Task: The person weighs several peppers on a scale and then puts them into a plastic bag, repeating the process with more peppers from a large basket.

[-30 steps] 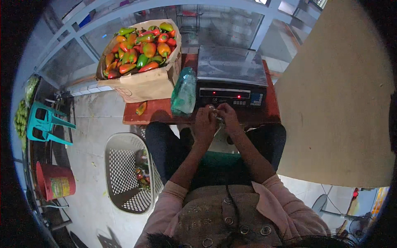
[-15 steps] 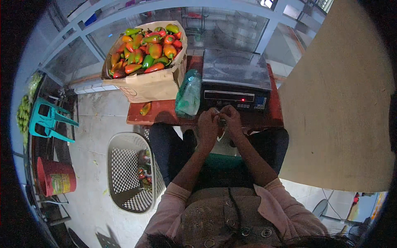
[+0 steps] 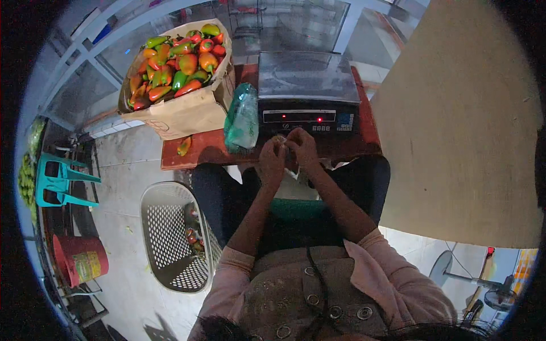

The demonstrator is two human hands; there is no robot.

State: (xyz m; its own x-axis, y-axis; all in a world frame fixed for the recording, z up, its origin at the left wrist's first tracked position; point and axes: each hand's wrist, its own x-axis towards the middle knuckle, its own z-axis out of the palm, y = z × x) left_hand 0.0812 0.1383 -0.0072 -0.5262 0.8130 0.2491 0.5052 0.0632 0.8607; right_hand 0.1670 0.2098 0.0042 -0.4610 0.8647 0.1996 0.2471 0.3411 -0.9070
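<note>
My left hand (image 3: 272, 159) and my right hand (image 3: 305, 150) are close together over my lap, in front of the scale's near edge. Fingers of both hands are pinched on a thin, clear plastic bag (image 3: 293, 170), part of which hangs pale below them. The fingers cover most of it, so its contents, if any, cannot be made out. Just beyond stands a black weighing scale (image 3: 308, 116) with a flat metal pan and red lights on its display. Left of the scale lies a green translucent plastic bag (image 3: 242, 119) with something whitish inside.
A brown paper sack (image 3: 190, 116) full of red, orange and green peppers stands on the red table (image 3: 170, 159); one loose pepper (image 3: 184, 146) lies near its edge. A pale perforated basket (image 3: 170, 227) holds several peppers. Left are a turquoise stool (image 3: 54, 181) and red bucket (image 3: 85, 258); a board (image 3: 460, 131) is right.
The view has shifted, so the table and scale sit farther left and higher. A second red light shows on the scale's display. Both hands stay pinched together on the clear plastic bag.
</note>
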